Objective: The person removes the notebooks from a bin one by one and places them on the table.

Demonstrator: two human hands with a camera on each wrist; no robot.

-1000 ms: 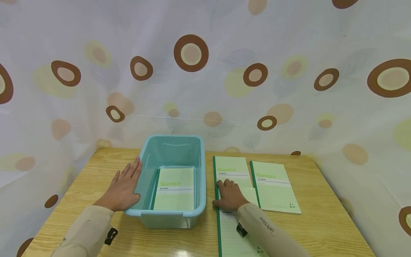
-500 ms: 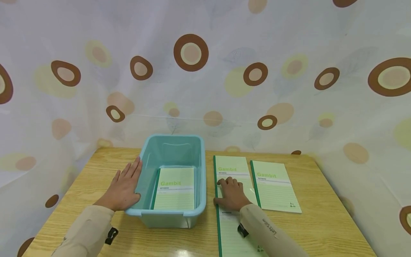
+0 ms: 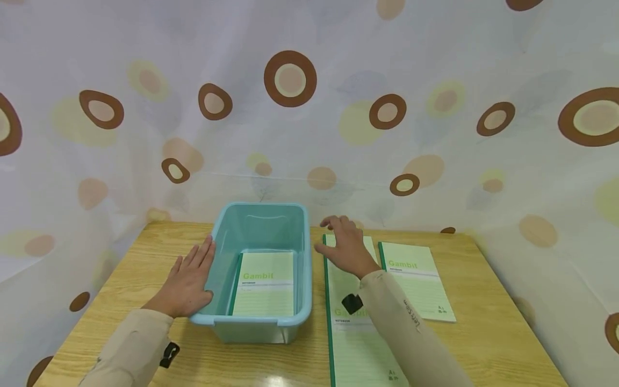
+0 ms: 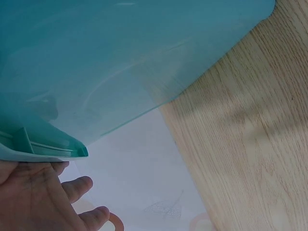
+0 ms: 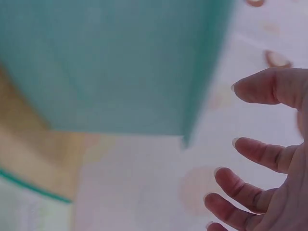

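Note:
A light blue plastic bin stands left of centre in the head view, with a pale green Gambit notebook lying in it. My left hand rests along the bin's left rim, fingers straight. In the left wrist view its fingers show below the rim of the tilted-looking bin wall. Raised beside the bin's right rim is my right hand, thumb and fingers spread and slightly bent, nothing between them. It overlaps the far notebook in the right-hand column; a near notebook lies in front.
Another Gambit notebook with a green spine lies further right on the wooden table. Behind the table hangs a patterned white sheet. The right wrist view shows the bin's outer wall close to the right hand.
My right hand has come off the notebooks and moved up and away toward the table's back edge. The left hand and the bin stay in place.

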